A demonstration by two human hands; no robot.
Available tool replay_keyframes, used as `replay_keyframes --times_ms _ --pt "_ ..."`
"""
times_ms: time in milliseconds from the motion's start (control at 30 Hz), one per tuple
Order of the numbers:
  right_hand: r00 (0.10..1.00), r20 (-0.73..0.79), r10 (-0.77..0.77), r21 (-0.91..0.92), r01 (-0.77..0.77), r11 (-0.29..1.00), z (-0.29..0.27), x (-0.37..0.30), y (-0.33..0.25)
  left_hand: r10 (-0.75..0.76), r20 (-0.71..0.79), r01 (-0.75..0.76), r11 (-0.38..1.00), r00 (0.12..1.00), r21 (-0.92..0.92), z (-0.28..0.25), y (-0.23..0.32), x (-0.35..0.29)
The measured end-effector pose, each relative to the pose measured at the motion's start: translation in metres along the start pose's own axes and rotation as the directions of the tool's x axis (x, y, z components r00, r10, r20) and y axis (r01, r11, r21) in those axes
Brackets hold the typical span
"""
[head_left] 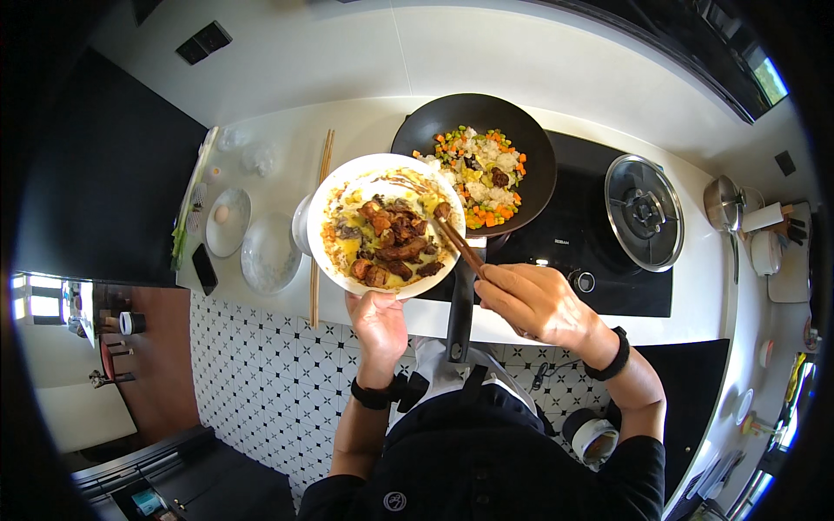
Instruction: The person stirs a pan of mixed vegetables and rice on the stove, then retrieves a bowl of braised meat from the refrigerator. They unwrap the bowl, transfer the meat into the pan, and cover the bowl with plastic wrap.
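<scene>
My left hand (380, 328) grips the near rim of a white bowl (401, 167), its thumb on the edge. Inside are browned chunks of cooked meat (401, 227) in a yellowish sauce. In my right hand (540, 304) is a pair of brown chopsticks (458, 246), their tips at a piece of meat (442, 210) by the bowl's right side. Behind and to the right, a black wok (536, 148) holds rice with diced carrot, peas and a few dark pieces (480, 178). The wok's handle (460, 326) points toward me, beneath my right hand's side.
The wok sits on a black cooktop (565, 243); a glass lid (645, 213) lies at its right. Long wooden chopsticks (327, 152) rest left of the bowl. Farther left are a plate with an egg (228, 236), a glass dish (269, 260), a phone (204, 269) and green onions (184, 221).
</scene>
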State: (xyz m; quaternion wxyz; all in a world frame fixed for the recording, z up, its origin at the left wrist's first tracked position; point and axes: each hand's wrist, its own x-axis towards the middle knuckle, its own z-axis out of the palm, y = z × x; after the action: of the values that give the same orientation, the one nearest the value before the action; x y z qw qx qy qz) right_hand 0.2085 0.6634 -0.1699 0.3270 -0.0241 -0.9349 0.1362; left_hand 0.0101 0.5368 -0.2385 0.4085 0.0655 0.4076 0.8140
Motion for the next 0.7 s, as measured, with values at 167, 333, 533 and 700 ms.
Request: replay_keyframes --times_ms 167,333,533,700 --pt "0.999 -0.022 -0.048 -0.082 0.046 0.996 0.006 -0.003 0.015 -0.028 0.05 0.026 0.998 0.998 0.051 0.004 -0.004 -0.002" --pt "0.997 -0.067 -0.029 -0.126 0.02 0.992 0.004 -0.003 0.034 -0.073 0.09 0.067 0.995 0.993 0.071 0.006 -0.003 -0.004" --pt "0.748 -0.363 0.556 0.381 -0.426 0.821 0.003 -0.009 0.06 -0.056 0.088 0.054 0.998 0.995 0.028 0.0 0.011 -0.009" --pt "0.564 -0.246 0.788 0.701 -0.458 0.546 0.02 -0.018 0.077 -0.06 0.016 0.06 0.998 0.998 0.012 -0.012 0.026 -0.015"
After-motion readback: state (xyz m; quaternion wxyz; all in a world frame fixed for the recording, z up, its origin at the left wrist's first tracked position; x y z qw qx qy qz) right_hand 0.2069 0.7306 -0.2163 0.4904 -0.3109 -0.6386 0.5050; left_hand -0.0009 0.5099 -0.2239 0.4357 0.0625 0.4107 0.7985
